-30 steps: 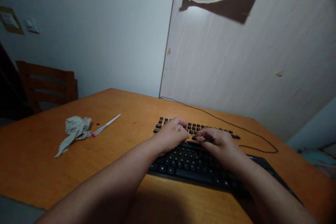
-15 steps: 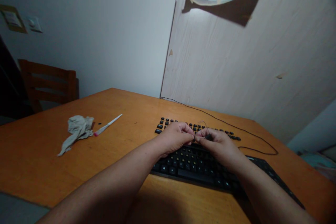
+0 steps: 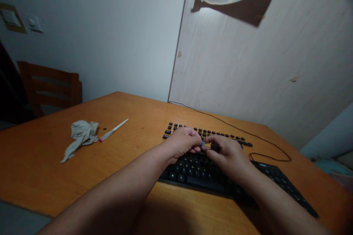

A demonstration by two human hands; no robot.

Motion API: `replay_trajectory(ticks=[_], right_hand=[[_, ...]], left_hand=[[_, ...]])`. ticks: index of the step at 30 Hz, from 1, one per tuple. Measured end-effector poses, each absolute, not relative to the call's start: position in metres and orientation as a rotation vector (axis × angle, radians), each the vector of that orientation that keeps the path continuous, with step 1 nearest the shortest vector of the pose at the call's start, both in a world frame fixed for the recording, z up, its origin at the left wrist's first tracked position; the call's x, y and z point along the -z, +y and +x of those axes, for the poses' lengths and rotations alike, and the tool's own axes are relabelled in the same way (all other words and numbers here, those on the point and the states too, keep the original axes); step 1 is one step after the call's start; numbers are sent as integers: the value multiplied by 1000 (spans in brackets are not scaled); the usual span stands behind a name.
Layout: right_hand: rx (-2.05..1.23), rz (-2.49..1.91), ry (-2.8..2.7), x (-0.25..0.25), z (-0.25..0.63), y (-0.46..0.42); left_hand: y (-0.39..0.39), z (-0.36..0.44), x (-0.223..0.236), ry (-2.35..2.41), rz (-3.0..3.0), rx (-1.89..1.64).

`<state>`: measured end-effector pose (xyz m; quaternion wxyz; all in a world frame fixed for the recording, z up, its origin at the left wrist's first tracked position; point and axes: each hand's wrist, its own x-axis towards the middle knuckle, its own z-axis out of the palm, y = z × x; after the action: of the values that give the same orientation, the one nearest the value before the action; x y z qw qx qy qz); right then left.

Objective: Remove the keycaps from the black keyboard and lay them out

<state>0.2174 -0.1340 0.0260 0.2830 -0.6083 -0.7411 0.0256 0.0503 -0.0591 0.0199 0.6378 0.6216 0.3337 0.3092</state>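
Right hand (image 3: pixel 228 154) has shifted slightly, grip unclear; left hand (image 3: pixel 182 141) pinches a bluish bit (image 3: pixel 203 143) mid-frame. Many loose keys (image 3: pixel 168 132) lie above the keyboard (image 3: pixel 204 181); others remain on.

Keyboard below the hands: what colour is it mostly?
Black; the keyboard shows best in the head view.

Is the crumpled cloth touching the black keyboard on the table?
Apart. The head view shows wooden tabletop between the crumpled cloth and the black keyboard.
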Motion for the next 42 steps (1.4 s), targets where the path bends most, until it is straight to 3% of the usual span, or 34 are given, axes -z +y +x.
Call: replay_trajectory(ticks=[13,42], right_hand=[[-215,-1970,-2016,-6,275,-89],[-252,-1992,-2064,7,268,-74]], left_hand=[[-37,32,-31,855,1275,-1036],[-30,30,-26,856,1292,-1040]])
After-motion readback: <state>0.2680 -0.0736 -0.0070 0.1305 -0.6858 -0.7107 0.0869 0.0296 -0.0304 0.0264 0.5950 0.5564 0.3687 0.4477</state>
